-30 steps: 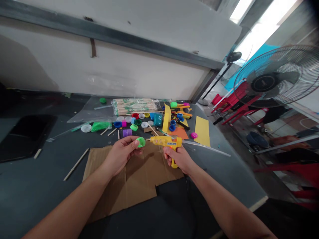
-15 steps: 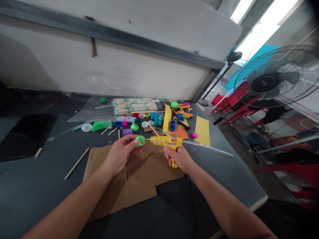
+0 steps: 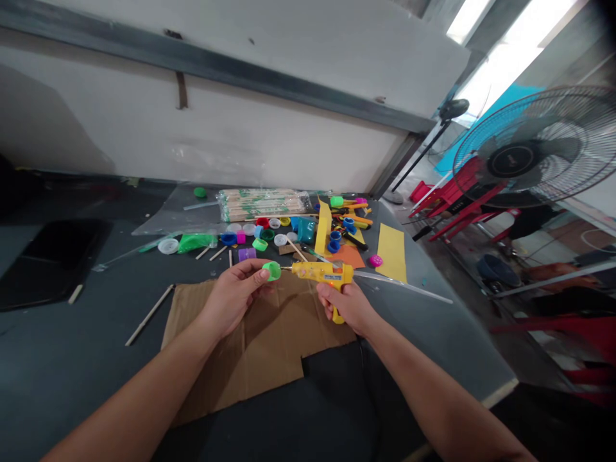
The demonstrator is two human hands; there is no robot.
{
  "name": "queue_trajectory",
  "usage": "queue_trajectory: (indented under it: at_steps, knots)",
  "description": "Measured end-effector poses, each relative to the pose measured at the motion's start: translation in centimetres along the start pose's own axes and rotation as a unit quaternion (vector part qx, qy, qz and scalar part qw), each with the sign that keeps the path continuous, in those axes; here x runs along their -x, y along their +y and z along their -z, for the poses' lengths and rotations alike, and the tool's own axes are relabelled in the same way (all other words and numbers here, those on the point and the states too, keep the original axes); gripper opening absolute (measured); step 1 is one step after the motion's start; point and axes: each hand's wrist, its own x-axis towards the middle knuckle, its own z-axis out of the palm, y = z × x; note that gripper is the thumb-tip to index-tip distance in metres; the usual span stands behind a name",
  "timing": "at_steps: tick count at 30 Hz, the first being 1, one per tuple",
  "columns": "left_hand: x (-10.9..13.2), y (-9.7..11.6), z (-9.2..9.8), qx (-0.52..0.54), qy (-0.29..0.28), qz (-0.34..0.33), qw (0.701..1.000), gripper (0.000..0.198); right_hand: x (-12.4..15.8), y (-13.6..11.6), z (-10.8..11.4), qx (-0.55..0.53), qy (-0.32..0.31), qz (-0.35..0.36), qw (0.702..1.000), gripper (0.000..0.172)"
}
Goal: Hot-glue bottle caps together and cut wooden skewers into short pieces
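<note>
My left hand pinches a green bottle cap between thumb and fingers, held over a sheet of brown cardboard. My right hand grips the handle of a yellow glue gun. The gun's nozzle points left and touches the cap. A clear glue stick juts out of the gun's back toward the right.
Behind my hands lie several coloured bottle caps, wooden sticks, a bag of sticks, yellow paper strips and orange paper on the dark table. A dark tablet lies left. A standing fan and red chairs are right.
Almost nothing has moved. The cap and the gun's nozzle have stayed together, shifting very slightly up.
</note>
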Motion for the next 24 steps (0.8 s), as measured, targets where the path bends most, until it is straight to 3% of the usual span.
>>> queue_trajectory:
  at_steps: [24]
  knots:
    - [0.11,0.31,-0.32,0.021,0.025,0.000,0.999,0.028,0.21,0.12,0.26,0.043,-0.018,0.009,0.999,0.039]
